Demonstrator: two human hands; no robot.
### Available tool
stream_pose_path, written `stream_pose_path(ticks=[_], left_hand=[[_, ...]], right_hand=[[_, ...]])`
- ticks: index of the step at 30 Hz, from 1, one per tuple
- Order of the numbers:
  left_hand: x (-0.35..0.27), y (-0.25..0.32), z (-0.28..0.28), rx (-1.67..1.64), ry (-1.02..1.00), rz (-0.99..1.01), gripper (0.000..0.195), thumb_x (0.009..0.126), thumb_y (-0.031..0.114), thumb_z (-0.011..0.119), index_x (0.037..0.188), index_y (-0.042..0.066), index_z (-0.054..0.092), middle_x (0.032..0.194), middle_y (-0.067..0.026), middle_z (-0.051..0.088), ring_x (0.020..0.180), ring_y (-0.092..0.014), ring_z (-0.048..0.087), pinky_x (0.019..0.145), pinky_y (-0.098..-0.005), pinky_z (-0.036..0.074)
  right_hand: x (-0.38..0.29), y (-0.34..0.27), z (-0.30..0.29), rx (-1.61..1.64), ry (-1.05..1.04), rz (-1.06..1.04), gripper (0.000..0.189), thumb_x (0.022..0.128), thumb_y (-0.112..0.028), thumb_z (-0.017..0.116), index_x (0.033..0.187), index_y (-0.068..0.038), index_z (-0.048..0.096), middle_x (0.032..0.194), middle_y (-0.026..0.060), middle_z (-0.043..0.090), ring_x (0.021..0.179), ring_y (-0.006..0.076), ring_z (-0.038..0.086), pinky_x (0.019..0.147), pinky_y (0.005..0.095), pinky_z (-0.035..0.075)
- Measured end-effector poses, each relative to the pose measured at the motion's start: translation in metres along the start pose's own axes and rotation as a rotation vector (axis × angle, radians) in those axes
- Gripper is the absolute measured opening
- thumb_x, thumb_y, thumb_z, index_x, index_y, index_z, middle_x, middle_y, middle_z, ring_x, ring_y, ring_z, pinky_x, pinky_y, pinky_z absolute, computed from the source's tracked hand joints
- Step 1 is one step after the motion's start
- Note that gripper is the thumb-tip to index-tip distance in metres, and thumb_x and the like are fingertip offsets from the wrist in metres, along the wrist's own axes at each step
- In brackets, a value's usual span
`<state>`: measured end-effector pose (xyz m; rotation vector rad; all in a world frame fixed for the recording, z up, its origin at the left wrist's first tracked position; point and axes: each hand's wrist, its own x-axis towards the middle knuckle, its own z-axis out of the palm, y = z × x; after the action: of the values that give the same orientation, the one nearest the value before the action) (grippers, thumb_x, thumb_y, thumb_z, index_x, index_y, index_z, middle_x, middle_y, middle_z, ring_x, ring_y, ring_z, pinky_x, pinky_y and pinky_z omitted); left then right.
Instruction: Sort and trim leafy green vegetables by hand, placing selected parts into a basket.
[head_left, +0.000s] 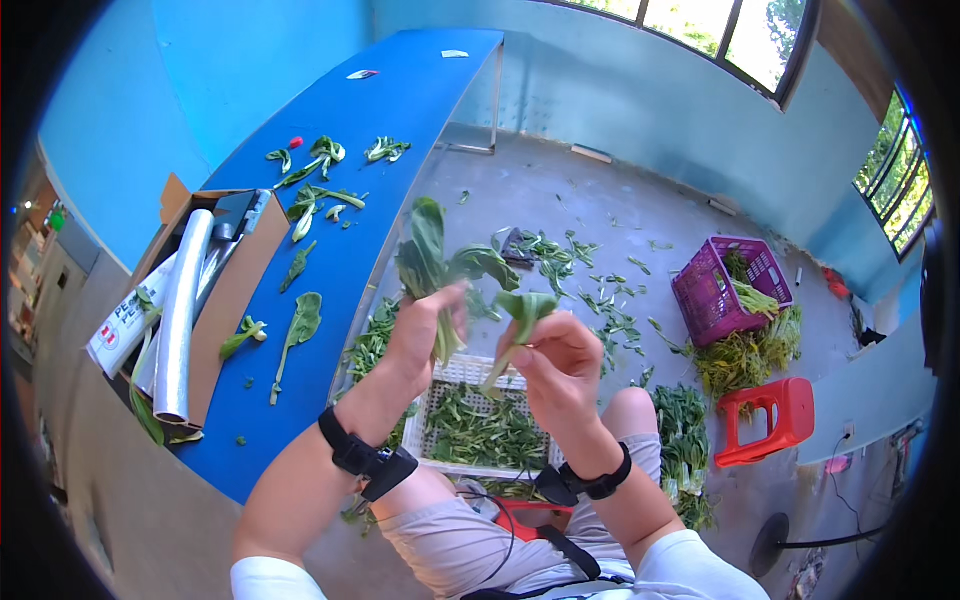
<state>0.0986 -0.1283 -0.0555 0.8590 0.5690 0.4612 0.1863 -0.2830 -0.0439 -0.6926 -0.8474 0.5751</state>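
Note:
My left hand (422, 326) grips a leafy green vegetable (422, 255) around its pale stems, with the dark leaves pointing up and away. Motion blurs its fingertips. Pinched between the thumb and fingers of my right hand (559, 364) is a single green leaf (527, 307), its stalk hanging down, apart from the bunch. Below both hands, a white plastic crate (480, 367) stands between my knees and holds many loose leaves (487, 435). More leaves lie under and beside it on the floor.
At left runs a long blue table (337, 247) with scattered greens and a cardboard box (247, 255) of film rolls (184, 315). Leaf scraps (555, 259) litter the floor ahead. At right are a tipped purple crate (697, 300), bundled greens (681, 435) and a red plastic stool (772, 420).

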Motion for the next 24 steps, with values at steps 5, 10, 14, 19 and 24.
stream_pose_path(ticks=[5, 10, 14, 19, 24], left_hand=[[0.003, -0.015, -0.006, -0.040, -0.033, -0.004, 0.019, 0.099, 0.026, 0.055, 0.099, 0.010, 0.064, 0.078, -0.0013, 0.063, 0.069, -0.012, 0.061, 0.065, -0.0259, 0.050], [-0.019, 0.005, -0.008, -0.047, -0.126, 0.033, 0.031, 0.099, 0.042, 0.059, 0.096, 0.013, 0.068, 0.083, 0.0014, 0.066, 0.073, -0.009, 0.062, 0.066, -0.0239, 0.050], [-0.017, 0.006, 0.014, -0.032, -0.145, 0.150, 0.034, 0.093, 0.041, 0.071, 0.108, 0.011, 0.066, 0.094, 0.0022, 0.065, 0.079, -0.009, 0.062, 0.067, -0.0254, 0.051], [0.000, -0.003, -0.005, 0.081, -0.151, 0.321, 0.028, 0.092, 0.019, 0.072, 0.114, 0.004, 0.064, 0.095, 0.0002, 0.066, 0.081, -0.010, 0.063, 0.073, -0.0285, 0.052], [0.011, 0.010, -0.013, 0.460, 0.197, 0.424, 0.025, 0.086, 0.022, 0.075, 0.099, 0.002, 0.067, 0.082, -0.0117, 0.070, 0.077, -0.022, 0.068, 0.070, -0.0369, 0.052]], right_hand=[[0.013, 0.036, 0.005, 0.090, 0.205, 0.420, 0.012, 0.090, -0.006, 0.072, 0.098, -0.001, 0.065, 0.094, 0.0058, 0.067, 0.080, 0.0130, 0.066, 0.068, 0.0285, 0.056], [0.028, 0.048, 0.016, -0.135, 0.196, 0.394, 0.017, 0.089, -0.016, 0.075, 0.100, -0.004, 0.069, 0.087, 0.0020, 0.068, 0.077, 0.0107, 0.064, 0.068, 0.0276, 0.052], [0.032, 0.048, -0.007, -0.240, 0.244, 0.374, 0.011, 0.092, -0.014, 0.071, 0.101, -0.008, 0.069, 0.085, -0.0045, 0.064, 0.075, 0.0044, 0.057, 0.061, 0.0214, 0.042], [0.039, 0.059, -0.009, -0.263, 0.212, 0.359, 0.023, 0.093, -0.006, 0.067, 0.116, -0.005, 0.065, 0.095, -0.0044, 0.063, 0.071, -0.0002, 0.050, 0.054, 0.0177, 0.034], [0.044, 0.023, 0.012, -0.537, 0.305, 0.046, 0.028, 0.092, -0.007, 0.064, 0.120, -0.003, 0.064, 0.099, -0.0022, 0.060, 0.071, 0.0024, 0.045, 0.058, 0.0207, 0.036]])
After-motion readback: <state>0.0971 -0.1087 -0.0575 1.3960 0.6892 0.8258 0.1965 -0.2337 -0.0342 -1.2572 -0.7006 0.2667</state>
